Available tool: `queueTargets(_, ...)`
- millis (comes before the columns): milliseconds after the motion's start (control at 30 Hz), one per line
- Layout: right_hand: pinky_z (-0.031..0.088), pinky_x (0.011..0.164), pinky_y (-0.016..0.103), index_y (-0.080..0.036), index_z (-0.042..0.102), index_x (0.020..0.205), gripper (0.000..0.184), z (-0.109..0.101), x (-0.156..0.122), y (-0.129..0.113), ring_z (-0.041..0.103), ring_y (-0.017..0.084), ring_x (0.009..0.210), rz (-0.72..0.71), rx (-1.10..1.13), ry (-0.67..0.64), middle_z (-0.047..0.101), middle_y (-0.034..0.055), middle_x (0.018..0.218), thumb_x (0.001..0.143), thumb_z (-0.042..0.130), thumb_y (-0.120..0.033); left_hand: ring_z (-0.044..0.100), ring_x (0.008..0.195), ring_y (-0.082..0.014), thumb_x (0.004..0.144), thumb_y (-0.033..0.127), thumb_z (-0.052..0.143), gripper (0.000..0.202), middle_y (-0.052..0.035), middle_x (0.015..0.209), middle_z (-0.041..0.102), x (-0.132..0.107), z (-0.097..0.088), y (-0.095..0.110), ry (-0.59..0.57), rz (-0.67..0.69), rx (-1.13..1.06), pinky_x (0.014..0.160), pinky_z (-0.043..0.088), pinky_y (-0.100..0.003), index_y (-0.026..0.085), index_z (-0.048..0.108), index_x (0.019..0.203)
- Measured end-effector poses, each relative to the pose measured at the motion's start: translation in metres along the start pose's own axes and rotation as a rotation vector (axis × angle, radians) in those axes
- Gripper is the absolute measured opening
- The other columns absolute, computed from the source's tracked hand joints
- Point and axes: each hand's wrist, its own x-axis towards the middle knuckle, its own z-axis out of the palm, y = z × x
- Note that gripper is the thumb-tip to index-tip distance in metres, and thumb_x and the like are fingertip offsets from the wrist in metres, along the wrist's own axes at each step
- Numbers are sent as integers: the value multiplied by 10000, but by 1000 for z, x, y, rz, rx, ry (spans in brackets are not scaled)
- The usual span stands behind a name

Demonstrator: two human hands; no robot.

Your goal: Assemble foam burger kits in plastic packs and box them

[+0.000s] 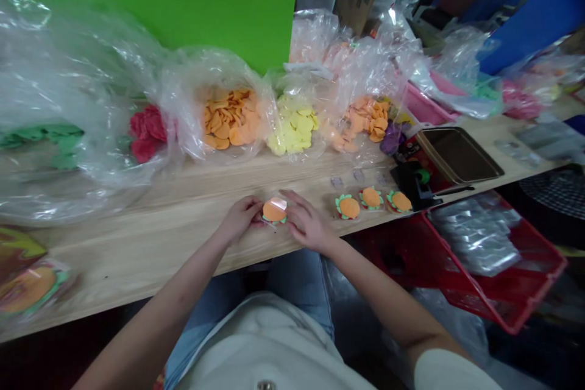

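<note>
A small toy burger (pixel 275 210) with an orange round top and green frilled edge lies in front of me, with a shiny clear piece, seemingly plastic wrap, over its upper side. My left hand (pixel 243 217) pinches its left edge between thumb and fingers. From the right, my right hand (pixel 307 220) curls its fingers against the other edge. Layers under the orange top are mostly hidden. To the right sit three similar burgers, a left one (pixel 347 207), a middle one (pixel 371 198) and a right one (pixel 399 202).
Clear bags along the back of the wooden table (pixel 150 237) hold green pieces (pixel 64 140), red pieces (pixel 148 133), orange discs (pixel 231 119), yellow pieces (pixel 295 125) and more orange pieces (pixel 368 119). A brown tray (pixel 461 155) lies right. Below stands a red crate (pixel 516 311) with clear packets.
</note>
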Motion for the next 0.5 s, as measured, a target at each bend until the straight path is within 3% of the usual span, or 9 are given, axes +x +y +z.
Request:
queueTargets(100, 312, 1053, 466, -179, 437, 1213, 413, 16, -15, -7, 206, 214, 1349, -83, -25, -74, 327, 105, 1423, 805, 446, -122, 585, 552, -107, 744, 331, 591, 173, 35, 597, 538, -5, -4, 1, -18, -24, -53, 633, 523, -285, 183, 501, 733)
queueTargets(233, 330, 1042, 488, -190, 270, 1353, 589, 31, -26, -8, 227, 223, 1342, -18, 6, 76, 322, 119, 1421, 794, 441, -110, 641, 624, -144, 754, 397, 582, 230, 7, 658, 574, -11, -4, 2, -43, -30, -89, 625, 524, -281, 184, 502, 791)
queueTargets(333, 333, 1050, 474, -212, 198, 1388, 638, 34, -21, -7, 270, 211, 1327, 50, 55, 148, 351, 101, 1405, 801, 424, -105, 627, 568, -133, 751, 423, 585, 261, 17, 614, 557, -11, 1, 3, -16, -7, -59, 550, 501, -244, 184, 482, 777)
queueTargets(500, 315, 1071, 440, -200, 215, 1389, 618, 29, -12, -7, 279, 190, 1322, 94, 80, 127, 359, 86, 1402, 807, 392, -91, 548, 437, -111, 671, 420, 671, 324, 30, 555, 536, -5, 9, 4, 80, 69, 57, 438, 440, -226, 178, 460, 716)
